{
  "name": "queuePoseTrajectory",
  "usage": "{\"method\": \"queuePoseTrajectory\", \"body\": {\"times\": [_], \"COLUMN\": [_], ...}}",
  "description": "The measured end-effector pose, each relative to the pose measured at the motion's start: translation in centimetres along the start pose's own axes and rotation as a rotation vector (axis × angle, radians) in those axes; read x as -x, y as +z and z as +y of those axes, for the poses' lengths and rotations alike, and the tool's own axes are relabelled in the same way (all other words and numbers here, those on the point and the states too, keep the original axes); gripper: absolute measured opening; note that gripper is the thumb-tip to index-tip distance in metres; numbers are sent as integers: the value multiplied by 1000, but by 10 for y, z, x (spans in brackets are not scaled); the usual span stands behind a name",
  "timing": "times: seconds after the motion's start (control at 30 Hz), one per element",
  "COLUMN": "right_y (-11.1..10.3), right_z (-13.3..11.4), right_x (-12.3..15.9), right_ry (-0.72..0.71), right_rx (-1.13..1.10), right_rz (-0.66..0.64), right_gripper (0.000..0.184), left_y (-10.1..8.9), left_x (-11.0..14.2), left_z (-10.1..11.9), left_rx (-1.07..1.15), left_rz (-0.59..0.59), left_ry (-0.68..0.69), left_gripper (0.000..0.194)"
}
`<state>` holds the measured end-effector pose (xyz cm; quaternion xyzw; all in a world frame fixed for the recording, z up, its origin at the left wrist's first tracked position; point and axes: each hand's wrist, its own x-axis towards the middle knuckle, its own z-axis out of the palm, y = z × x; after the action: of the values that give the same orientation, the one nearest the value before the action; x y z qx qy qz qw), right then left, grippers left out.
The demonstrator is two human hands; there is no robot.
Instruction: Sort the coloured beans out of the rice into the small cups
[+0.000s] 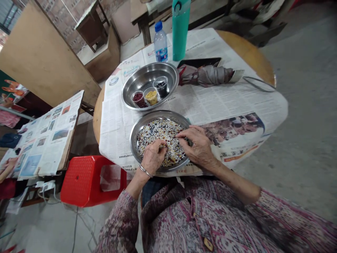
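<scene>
Round table [250, 52] under newspaper [231, 102], centre; teal flask [180, 30] and water bottle [160, 44] at top. Steel bowl [150, 70] with three grain-filled cups [152, 97] above steel plate [134, 140]; red stool [86, 182] lower left. Mixed grains [160, 130] on plate: left hand [154, 158] curled into them, any pinch hard to tell; right hand [196, 146] partly open, fingertips [179, 134] on grains.

**Around Us in the Room**

We looked down on a grey concrete floor [295, 140], with a red plastic stool [86, 181] standing on it. Farther off, a brick wall [59, 21] rose behind a leaning plywood board [44, 56] and a small wooden stool [91, 26]. Daylight showed through a barred window [6, 14] at the far left, and a wooden bench [142, 17] stood ahead of us.
</scene>
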<state>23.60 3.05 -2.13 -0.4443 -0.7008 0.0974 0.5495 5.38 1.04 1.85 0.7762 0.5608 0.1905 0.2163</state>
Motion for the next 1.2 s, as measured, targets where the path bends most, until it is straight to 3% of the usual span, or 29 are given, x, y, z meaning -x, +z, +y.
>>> {"method": "queuePoseTrajectory", "body": {"times": [1.2], "right_y": [-2], "right_z": [-1], "right_x": [-1], "right_ry": [3], "right_rx": [15], "right_rz": [0], "right_gripper": [13], "left_y": [1], "left_x": [2], "left_z": [2], "left_rx": [-7], "left_rz": [26], "left_ry": [26], "left_gripper": [13]}}
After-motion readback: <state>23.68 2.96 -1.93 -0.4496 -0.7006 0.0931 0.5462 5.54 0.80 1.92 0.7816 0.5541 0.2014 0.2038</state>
